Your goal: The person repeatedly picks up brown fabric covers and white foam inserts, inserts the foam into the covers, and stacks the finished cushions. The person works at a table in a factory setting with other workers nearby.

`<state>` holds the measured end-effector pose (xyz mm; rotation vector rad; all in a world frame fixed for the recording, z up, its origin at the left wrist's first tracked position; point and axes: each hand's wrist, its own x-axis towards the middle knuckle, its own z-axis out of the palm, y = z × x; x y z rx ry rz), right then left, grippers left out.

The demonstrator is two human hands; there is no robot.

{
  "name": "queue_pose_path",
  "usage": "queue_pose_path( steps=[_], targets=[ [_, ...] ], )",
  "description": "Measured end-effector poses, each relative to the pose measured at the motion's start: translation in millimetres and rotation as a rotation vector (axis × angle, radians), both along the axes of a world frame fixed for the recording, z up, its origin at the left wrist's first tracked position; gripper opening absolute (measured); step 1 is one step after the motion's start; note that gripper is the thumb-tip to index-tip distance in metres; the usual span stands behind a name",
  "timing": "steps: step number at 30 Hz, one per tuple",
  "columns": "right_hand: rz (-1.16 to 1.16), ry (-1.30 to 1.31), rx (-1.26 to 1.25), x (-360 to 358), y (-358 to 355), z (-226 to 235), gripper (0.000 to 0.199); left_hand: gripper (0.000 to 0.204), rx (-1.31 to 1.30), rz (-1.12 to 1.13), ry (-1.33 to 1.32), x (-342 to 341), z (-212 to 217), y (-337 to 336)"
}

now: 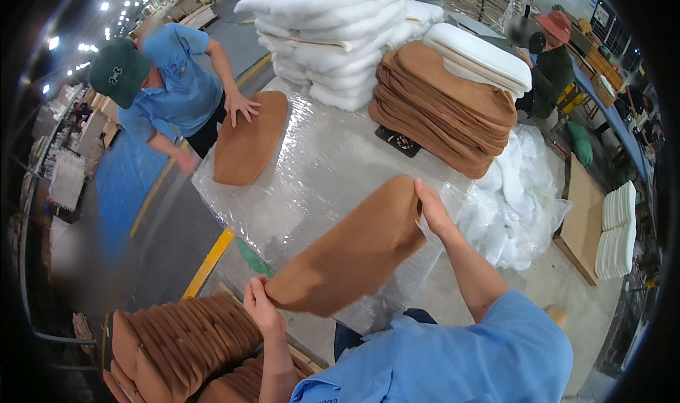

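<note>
A long brown fabric cushion cover [347, 254] with rounded ends is stretched between my hands, above the near edge of a plastic-wrapped table [319, 148]. My left hand [263, 309] is closed on its lower left end. At the opposite, upper right end, the fingers of my right hand [433, 208] grip the edge, the fingertips partly hidden behind the fabric. The cover hangs slightly slanted, its right end higher and farther away. Across the table lies a similar brown piece [251, 141], with a co-worker's hand [241, 107] spread on it.
A tall stack of white padding [326, 35] stands at the back, beside a pile of brown covers [443, 109] topped with white pads [478, 56]. Brown cushions [184, 339] fill the lower left. Crumpled clear plastic [520, 197] hangs at the table's right. Another person [552, 70] stands far right.
</note>
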<state>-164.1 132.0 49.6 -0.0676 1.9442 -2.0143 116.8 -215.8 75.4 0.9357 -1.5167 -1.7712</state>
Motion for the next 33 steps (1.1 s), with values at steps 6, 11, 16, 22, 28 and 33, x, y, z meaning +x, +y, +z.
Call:
queue_pose_path(
  steps=[6, 11, 16, 22, 28, 33],
  targets=[
    [-0.223, 0.048, -0.149, 16.0, -9.8, -20.4, 0.072, 0.059, -0.045, 0.072, 0.065, -6.9, -46.6, 26.1],
    [-0.273, -0.098, -0.263, 10.9, -9.4, -38.4, 0.071, 0.065, 0.091, 0.05, 0.064, -7.0, -48.9, 21.1],
    [-0.266, -0.35, -0.438, 15.6, 4.9, -43.5, 0.058, 0.063, 0.249, -0.004, 0.117, 9.4, -43.3, 26.9],
    [0.077, -0.379, -0.234, 69.5, 67.4, -45.0, 0.04, 0.042, -0.001, -0.409, -0.121, 85.2, -25.6, 35.4],
    [0.768, -0.05, 0.562, 24.0, 4.6, 11.7, 0.039, 0.06, -0.271, -1.298, -0.599, 32.2, 17.9, 19.7],
    [1.333, 0.255, 1.182, 42.3, -96.0, 17.4, 0.04, 0.071, -0.555, -1.606, -0.665, -23.0, -8.3, 75.0]
  ],
)
